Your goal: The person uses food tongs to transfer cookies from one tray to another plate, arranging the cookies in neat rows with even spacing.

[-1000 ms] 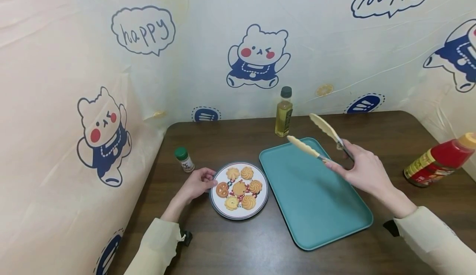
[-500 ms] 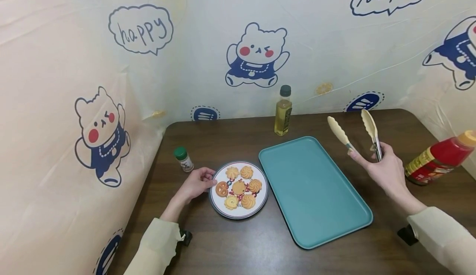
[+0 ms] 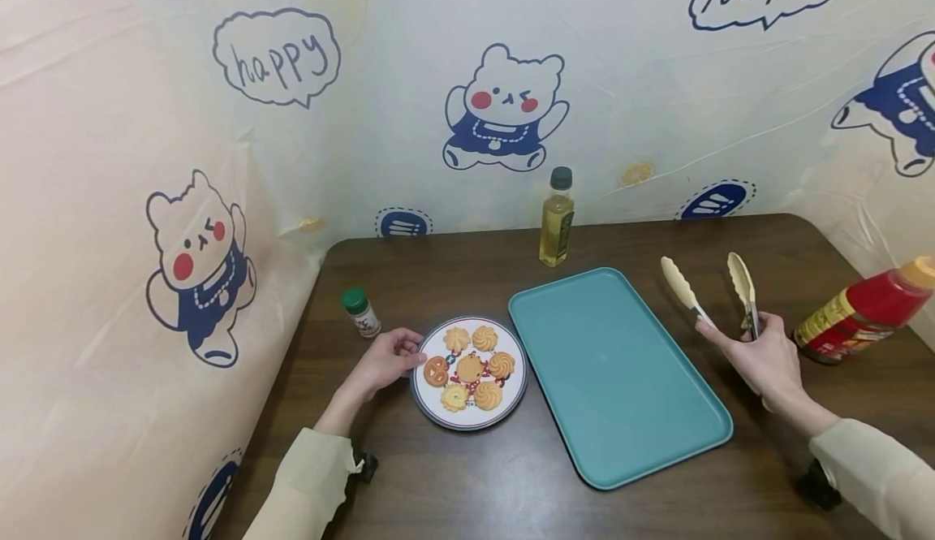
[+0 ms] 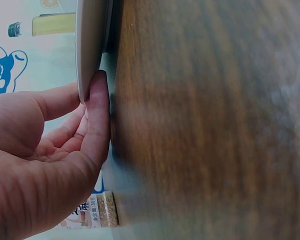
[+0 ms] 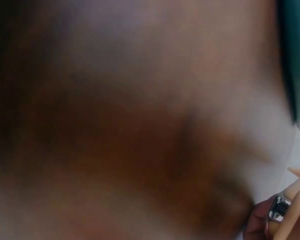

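Observation:
A round white plate (image 3: pixel 513 387) with a dark rim carries several cookies (image 3: pixel 488 395), one shaped like a pretzel. At its left edge my left hand (image 3: pixel 387 359) pinches the rim. In the left wrist view, the thumb lies over the plate's edge and a finger (image 4: pixel 97 117) reaches beneath it. To the right of the teal tray (image 3: pixel 613 378), my right hand (image 3: pixel 763 361) holds tongs (image 3: pixel 743 284) with cream scalloped tips, low over the table. Their arms are spread apart with nothing between them. The right wrist view is mostly blurred tabletop, with the tongs' metal part (image 5: pixel 279 207) at its corner.
A small green-capped jar of seeds (image 3: pixel 362 314) stands behind my left hand. An oil bottle (image 3: pixel 557 227) stands behind the tray. A red squeeze bottle (image 3: pixel 850 321) is right of the tongs. Patterned sheeting (image 3: pixel 409 118) rises behind the dark wooden table (image 3: pixel 467 491).
My right hand has carried the tongs from above the tray to the table on its right, then lower; their arms now point away from me. The left hand stays at the plate.

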Action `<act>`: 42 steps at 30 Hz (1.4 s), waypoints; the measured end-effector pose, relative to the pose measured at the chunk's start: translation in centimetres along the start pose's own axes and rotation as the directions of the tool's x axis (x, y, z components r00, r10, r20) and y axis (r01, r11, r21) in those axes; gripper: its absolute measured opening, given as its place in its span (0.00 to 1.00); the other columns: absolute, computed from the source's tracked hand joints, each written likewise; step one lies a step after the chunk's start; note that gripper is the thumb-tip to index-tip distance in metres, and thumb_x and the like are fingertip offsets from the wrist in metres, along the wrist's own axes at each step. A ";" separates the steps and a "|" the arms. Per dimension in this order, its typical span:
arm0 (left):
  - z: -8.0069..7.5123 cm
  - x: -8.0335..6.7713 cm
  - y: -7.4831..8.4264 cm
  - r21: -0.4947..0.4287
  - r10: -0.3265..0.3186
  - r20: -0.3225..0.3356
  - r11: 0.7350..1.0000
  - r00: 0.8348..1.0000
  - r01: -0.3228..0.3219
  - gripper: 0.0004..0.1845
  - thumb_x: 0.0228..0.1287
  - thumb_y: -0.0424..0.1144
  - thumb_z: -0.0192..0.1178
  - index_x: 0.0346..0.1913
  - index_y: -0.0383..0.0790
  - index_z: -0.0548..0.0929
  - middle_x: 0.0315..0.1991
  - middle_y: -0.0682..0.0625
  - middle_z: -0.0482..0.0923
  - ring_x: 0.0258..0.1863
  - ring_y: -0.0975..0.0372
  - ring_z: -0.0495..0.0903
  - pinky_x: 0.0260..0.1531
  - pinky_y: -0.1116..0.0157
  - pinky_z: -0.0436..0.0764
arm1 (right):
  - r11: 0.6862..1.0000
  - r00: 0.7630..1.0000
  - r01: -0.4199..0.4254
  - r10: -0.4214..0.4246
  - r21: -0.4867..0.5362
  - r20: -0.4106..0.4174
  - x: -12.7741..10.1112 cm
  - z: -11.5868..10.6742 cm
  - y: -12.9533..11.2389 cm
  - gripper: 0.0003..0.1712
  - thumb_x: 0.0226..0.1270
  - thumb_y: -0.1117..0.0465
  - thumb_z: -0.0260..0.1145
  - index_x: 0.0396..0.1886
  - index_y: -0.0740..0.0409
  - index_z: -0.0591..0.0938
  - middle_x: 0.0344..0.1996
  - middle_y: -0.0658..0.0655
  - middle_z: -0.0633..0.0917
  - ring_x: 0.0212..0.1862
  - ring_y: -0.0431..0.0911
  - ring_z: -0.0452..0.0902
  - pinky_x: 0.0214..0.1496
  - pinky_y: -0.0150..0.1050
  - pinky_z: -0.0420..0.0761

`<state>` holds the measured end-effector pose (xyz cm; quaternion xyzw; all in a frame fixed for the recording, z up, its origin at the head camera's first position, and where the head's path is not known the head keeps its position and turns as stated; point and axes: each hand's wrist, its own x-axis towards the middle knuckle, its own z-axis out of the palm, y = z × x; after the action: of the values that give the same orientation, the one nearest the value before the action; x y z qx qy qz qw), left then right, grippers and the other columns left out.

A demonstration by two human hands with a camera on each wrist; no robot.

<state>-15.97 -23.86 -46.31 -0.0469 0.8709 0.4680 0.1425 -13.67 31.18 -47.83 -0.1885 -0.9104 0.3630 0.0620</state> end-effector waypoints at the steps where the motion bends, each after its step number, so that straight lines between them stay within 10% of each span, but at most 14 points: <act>1: 0.0 0.0 -0.1 -0.002 0.000 0.001 1.000 1.000 0.000 0.16 0.65 0.31 0.66 0.54 0.32 0.79 0.40 0.43 0.77 0.36 0.55 0.76 0.36 0.63 0.83 | 1.000 1.000 0.003 -0.003 -0.004 -0.003 -0.1 0.1 0.0 0.60 0.57 0.30 0.68 0.70 0.73 0.59 0.42 0.66 0.76 0.45 0.63 0.72 0.36 0.46 0.66; 42: -0.1 -0.1 -0.3 0.005 -0.005 -0.011 1.000 1.000 0.006 0.16 0.66 0.32 0.66 0.54 0.33 0.79 0.39 0.43 0.78 0.35 0.55 0.77 0.38 0.62 0.84 | 0.998 0.999 0.045 -0.045 -0.036 0.024 -1.0 1.2 -0.6 0.52 0.57 0.32 0.69 0.55 0.77 0.66 0.40 0.71 0.73 0.40 0.64 0.73 0.32 0.48 0.69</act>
<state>-15.81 -24.13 -46.41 -0.0515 0.8728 0.4650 0.1391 -13.23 29.64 -48.26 -0.1648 -0.9216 0.3469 0.0560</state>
